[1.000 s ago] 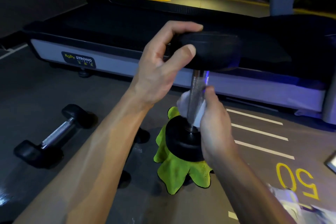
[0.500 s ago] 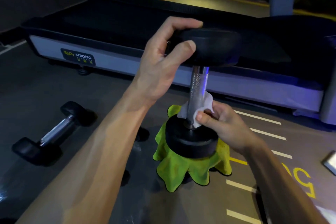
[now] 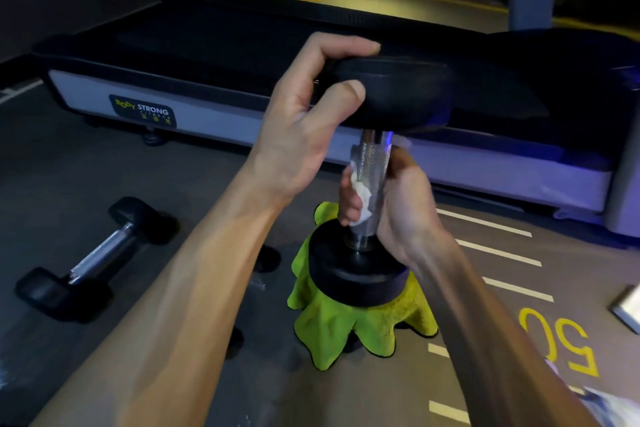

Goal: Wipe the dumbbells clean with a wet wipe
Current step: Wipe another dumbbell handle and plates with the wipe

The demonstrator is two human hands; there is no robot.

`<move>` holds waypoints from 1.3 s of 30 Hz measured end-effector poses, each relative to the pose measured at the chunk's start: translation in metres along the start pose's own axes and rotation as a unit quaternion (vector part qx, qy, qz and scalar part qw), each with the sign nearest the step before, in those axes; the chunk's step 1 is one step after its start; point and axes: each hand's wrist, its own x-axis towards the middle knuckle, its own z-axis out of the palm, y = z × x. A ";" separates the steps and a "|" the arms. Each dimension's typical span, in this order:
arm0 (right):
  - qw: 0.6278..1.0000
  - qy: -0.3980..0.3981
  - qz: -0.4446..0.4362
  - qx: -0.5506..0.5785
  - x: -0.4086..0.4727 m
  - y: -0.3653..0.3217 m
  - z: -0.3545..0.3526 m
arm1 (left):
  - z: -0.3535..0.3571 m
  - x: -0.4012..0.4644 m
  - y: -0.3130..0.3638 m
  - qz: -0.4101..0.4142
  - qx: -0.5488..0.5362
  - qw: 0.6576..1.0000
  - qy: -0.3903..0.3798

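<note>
A black dumbbell with a knurled chrome handle stands upright, its lower head resting on a green cloth. My left hand grips the rim of its upper head. My right hand is wrapped around the handle, pressing a crumpled white wet wipe against the metal. A second, smaller dumbbell lies on the floor to the left, untouched.
A treadmill with a grey side rail runs across the back, close behind the upright dumbbell. The grey floor carries white stripes and a yellow "50" at the right. White packaging shows at the bottom right corner.
My right hand has moved from pinching the wipe at the handle's base to wrapping round the handle higher up. The left hand and dumbbell have stayed put.
</note>
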 end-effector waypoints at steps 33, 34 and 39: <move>0.894 0.118 -0.325 -0.285 0.004 0.014 0.011 | 0.003 -0.003 0.000 0.006 -0.008 0.999 0.032; 0.919 0.071 -0.310 -0.235 0.007 0.012 0.006 | 0.004 -0.002 0.000 0.005 -0.008 1.000 0.030; 0.975 -0.056 -0.203 -0.068 0.010 0.009 -0.006 | 0.000 -0.003 -0.002 -0.001 -0.031 0.999 0.038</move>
